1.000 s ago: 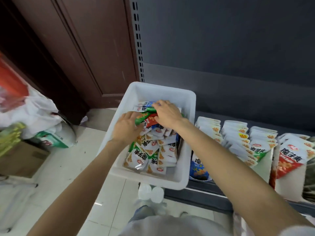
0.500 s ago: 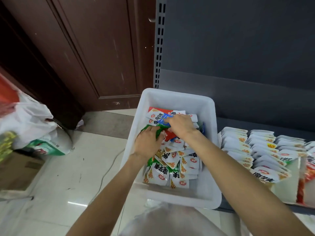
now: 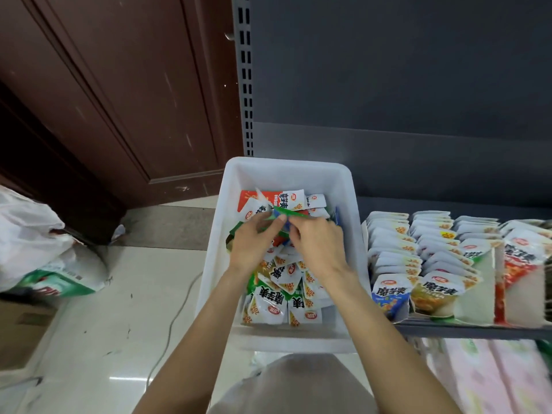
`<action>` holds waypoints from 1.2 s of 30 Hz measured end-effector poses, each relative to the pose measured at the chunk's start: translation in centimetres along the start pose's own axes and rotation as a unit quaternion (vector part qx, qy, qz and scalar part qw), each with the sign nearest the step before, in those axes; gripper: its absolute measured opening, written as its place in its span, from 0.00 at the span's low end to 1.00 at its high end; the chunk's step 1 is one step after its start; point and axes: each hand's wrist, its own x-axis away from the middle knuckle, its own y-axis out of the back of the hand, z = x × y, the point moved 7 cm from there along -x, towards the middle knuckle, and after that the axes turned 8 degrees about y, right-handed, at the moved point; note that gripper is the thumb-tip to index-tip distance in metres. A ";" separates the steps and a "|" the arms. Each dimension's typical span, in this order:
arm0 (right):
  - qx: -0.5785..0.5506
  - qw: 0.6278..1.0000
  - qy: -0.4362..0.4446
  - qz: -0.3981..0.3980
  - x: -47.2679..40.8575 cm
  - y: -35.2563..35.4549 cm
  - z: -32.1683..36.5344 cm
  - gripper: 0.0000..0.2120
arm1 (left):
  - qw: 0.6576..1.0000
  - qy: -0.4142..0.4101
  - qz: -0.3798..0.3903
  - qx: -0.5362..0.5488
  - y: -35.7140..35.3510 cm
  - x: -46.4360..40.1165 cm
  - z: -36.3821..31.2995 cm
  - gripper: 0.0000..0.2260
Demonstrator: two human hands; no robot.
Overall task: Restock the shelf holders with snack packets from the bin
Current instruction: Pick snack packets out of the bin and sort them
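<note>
Packets (image 3: 282, 291) lie in a loose heap in the white bin (image 3: 286, 171), mixed colours: white-fronted ones near the person, red, green and blue ones toward the far wall. Both hands are down in the heap at mid-bin. Left hand (image 3: 254, 246) has fingers curled, pinching a green packet (image 3: 286, 211) edge at the fingertips. Right hand (image 3: 319, 246) is beside it, touching, fingers curled onto the same small bunch, where a blue packet shows between the two hands. How many packets are in the pinch, cannot tell.

Step in hand, as I judge it: sorting or gathering a matching bunch from the bin, nothing lifted clear yet.

Holders (image 3: 478, 282) sit just right of the bin on the shelf (image 3: 466, 330), rows of packets standing upright, fronts showing blue, yellow and red. The rows look fairly full; the front of the third row seems lower.

Next move calls for squaring the bunch, lifting it over the bin's right wall and slotting it upright into the row of matching colour. Risk: loose packets slipping from a thin pinch.

Around: brown door (image 3: 119, 100), tiled floor (image 3: 104, 324), plastic bags (image 3: 35, 249) at left.
</note>
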 end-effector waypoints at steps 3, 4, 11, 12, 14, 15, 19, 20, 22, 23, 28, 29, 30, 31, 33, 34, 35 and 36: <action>-0.073 0.991 0.027 -0.107 2.8 3.2 1.2 0.07 | 0.978 -0.043 0.023 0.204 -0.1 2.0 -2.0 0.09; -0.115 0.984 0.024 -0.131 3.6 4.0 0.9 0.09 | 0.971 -0.053 0.022 0.234 0.1 2.5 -2.5 0.09; -0.290 0.926 -0.094 -0.220 7.3 9.9 -5.5 0.14 | 0.970 -0.105 0.061 0.213 -1.5 6.0 -6.4 0.06; -0.317 0.917 -0.109 -0.215 7.7 10.5 -6.3 0.18 | 0.971 -0.127 0.076 0.189 -2.1 6.8 -7.4 0.05; -0.373 0.896 -0.131 -0.201 8.6 11.8 -7.6 0.26 | 0.971 -0.170 0.110 0.128 -3.8 8.6 -9.2 0.06; -0.393 0.888 -0.138 -0.193 9.2 12.5 -8.3 0.28 | 0.970 -0.187 0.125 0.092 -4.8 9.4 -10.1 0.07; -0.452 0.866 -0.128 -0.172 12.2 15.0 -11.5 0.19 | 0.955 -0.262 0.142 -0.003 -8.7 12.6 -12.7 0.06; -0.469 0.854 -0.126 -0.188 13.0 15.5 -12.3 0.16 | 0.953 -0.273 0.134 0.003 -9.4 13.2 -13.1 0.07; -0.495 0.827 -0.136 -0.228 14.8 16.3 -14.3 0.15 | 0.953 -0.283 0.107 0.021 -10.5 13.6 -13.2 0.08; -0.500 0.820 -0.141 -0.241 15.6 16.4 -15.2 0.15 | 0.952 -0.292 0.089 0.009 -11.0 13.4 -12.8 0.07; -0.489 0.830 -0.135 -0.233 17.7 13.8 -16.7 0.19 | 0.900 -0.353 -0.033 -0.254 -12.4 11.4 -7.8 0.09; -0.472 0.844 -0.136 -0.213 17.8 12.7 -16.5 0.18 | 0.899 -0.345 -0.027 -0.268 -12.6 11.1 -6.8 0.09; -0.450 0.862 -0.137 -0.188 17.8 11.4 -16.3 0.17 | 0.899 -0.340 -0.023 -0.277 -12.7 10.9 -6.1 0.09; -0.428 0.879 -0.135 -0.162 17.7 10.0 -16.0 0.16 | 0.898 -0.337 -0.020 -0.283 -12.8 10.8 -5.7 0.10; -0.392 0.903 -0.126 -0.120 17.5 7.3 -15.6 0.13 | 0.895 -0.338 -0.019 -0.289 -12.8 10.7 -5.4 0.11; -0.367 0.917 -0.113 -0.109 17.4 6.2 -15.4 0.12 | 0.895 -0.337 -0.019 -0.292 -12.9 10.7 -5.4 0.12; -0.328 0.934 -0.091 -0.106 17.2 5.4 -15.1 0.12 | 0.895 -0.336 -0.017 -0.293 -13.0 10.7 -5.5 0.12; -0.276 0.953 -0.064 -0.109 17.2 4.8 -14.6 0.13 | 0.895 -0.337 -0.016 -0.292 -13.1 10.8 -5.5 0.13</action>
